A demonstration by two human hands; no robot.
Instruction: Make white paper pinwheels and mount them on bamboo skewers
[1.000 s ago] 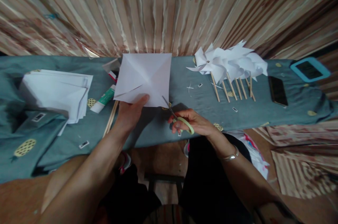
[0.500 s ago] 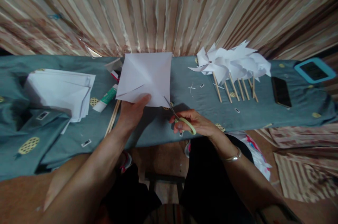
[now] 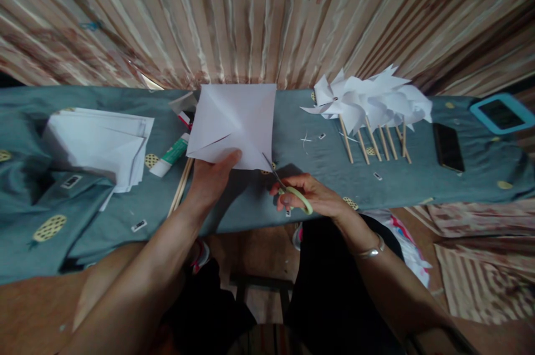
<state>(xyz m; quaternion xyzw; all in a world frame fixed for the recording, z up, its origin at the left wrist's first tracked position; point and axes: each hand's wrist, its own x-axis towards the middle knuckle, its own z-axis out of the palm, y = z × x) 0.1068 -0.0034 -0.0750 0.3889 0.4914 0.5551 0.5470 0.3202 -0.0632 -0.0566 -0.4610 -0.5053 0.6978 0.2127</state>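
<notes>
A creased square sheet of white paper is held up over the table, with a slit running in from its lower left corner. My left hand pinches its lower edge, thumb on top and fingers hidden underneath. In my right hand is a pair of scissors with pale green handles. Their blades lie at the sheet's lower right corner, one visible over the paper. Just left of the sheet are a green and white glue stick and some thin wooden sticks.
A stack of white paper lies at the left. Several white paper pinwheels on sticks lie to the right, then a dark phone and a blue-framed device. A striped curtain hangs behind the cloth-covered table.
The whole view has shifted slightly, so things appear a little further right. Both hands keep their grips, and the scissors stay at the same corner of the sheet.
</notes>
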